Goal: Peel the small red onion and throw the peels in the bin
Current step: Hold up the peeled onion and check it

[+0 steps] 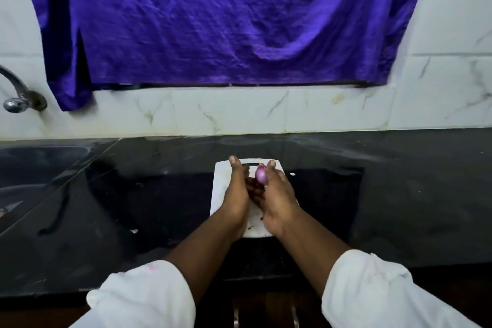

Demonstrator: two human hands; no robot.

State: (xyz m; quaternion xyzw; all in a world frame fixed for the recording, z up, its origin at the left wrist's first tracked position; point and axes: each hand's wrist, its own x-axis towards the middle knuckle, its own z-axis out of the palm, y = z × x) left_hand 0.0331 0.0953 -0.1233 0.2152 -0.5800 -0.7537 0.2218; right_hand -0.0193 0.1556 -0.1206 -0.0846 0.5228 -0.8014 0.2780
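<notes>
A small purple-red onion [261,175] is held above a white cutting board [220,189] on the dark counter. My right hand [277,200] grips the onion, its thumb lying along the onion's right side. My left hand [237,194] sits close beside it on the left, thumb raised and straight; its fingers reach under toward the onion, and whether they touch it is hidden. Small peel scraps [251,226] lie on the board's near end. No bin is in view.
A black stone counter [399,194] runs across the view, with a sink [32,168] at the left and a tap [18,98] above it. A purple cloth [226,21] hangs on the tiled wall behind. Small white scraps [134,231] lie on the counter.
</notes>
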